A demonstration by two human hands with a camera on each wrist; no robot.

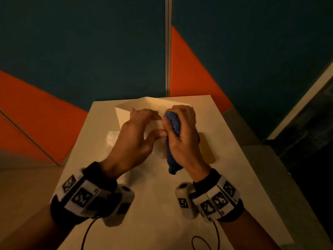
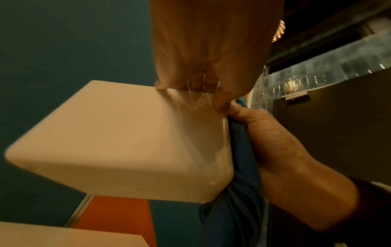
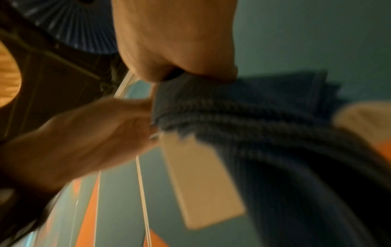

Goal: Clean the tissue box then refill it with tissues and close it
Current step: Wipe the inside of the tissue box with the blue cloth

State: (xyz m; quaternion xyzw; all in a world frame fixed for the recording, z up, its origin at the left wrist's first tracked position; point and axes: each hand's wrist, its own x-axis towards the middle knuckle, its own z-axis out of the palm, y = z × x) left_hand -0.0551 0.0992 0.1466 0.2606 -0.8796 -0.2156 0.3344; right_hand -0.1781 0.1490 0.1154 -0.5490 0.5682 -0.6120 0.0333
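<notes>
Left hand [image 1: 134, 134] holds white tissue box [image 2: 118, 138] lifted above the desk [image 1: 153, 204], fingers pinching its edge. Right hand [image 1: 182, 130] fists blue cloth [image 1: 173, 141], touching the box's right side, long axis hanging down.

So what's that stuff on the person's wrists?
Each wrist wears a black cuff carrying white blocks printed with black-and-white square markers: one set on the left wrist, one on the right wrist. A rounded white camera pod with a dark lens sits on the inner side of each. Thin dark cables trail toward the person. No sleeves or gloves show.
</notes>
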